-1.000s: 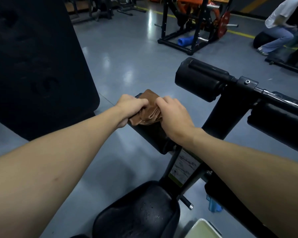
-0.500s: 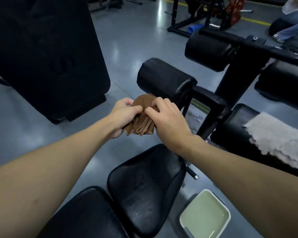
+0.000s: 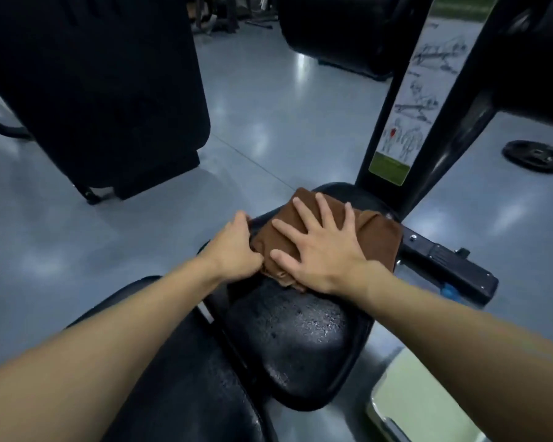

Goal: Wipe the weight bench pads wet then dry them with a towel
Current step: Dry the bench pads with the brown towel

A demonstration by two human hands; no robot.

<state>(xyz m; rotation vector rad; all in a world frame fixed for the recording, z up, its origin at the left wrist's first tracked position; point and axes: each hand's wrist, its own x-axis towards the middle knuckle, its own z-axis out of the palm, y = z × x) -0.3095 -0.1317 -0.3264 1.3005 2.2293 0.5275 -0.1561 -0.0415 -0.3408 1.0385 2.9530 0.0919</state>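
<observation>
Now | right hand (image 3: 323, 250) flat on folded cloth (image 3: 377, 237) | left hand (image 3: 233, 250) grips it | glossy pad (image 3: 294, 346)

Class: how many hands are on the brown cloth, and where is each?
2. The left hand grips the brown cloth at its left edge; the right hand lies flat on top.

Wet black seat pad (image 3: 294, 339) under a folded brown cloth (image 3: 377, 237)

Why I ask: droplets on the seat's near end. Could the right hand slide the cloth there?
Probably yes: the right hand lies flat on the cloth at the far end of the seat, and its wet near stretch is bare.
</observation>
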